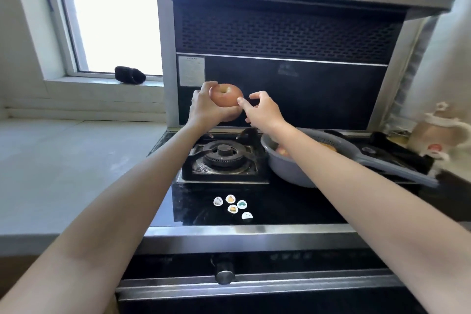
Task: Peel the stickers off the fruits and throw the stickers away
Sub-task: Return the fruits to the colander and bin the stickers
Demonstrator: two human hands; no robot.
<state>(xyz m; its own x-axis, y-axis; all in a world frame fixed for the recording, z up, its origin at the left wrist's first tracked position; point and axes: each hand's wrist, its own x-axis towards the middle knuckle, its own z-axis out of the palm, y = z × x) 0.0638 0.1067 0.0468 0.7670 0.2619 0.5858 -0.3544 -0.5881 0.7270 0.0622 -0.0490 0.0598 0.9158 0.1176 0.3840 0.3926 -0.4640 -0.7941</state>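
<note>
1. Left hand (204, 107) wraps round an apple (226, 99), held up in the air above the burner (223, 157), stem dimple facing the camera.
2. Right hand (262, 109) comes in from the right side, fingers loosely curled and holding nothing, forefinger tip touching the apple's right flank. Whether a sticker sits under that fingertip I cannot tell.
3. My read: this is the peeling step on one fruit. Five peeled stickers (233, 205) lie in a cluster on the black stove top (293, 208), not yet thrown away.
4. Next move calls for a nail under a sticker edge, with the left hand keeping the apple from turning.
5. More fruit waits in the grey colander (285, 171), just right of the burner, beneath the right forearm.
6. Room: open air in front of the dark hood panel (293, 92); pale tabletop (76, 168) lies to the left. The colander's long handle (397, 168) juts right, so the forearm should lift over the rim.
</note>
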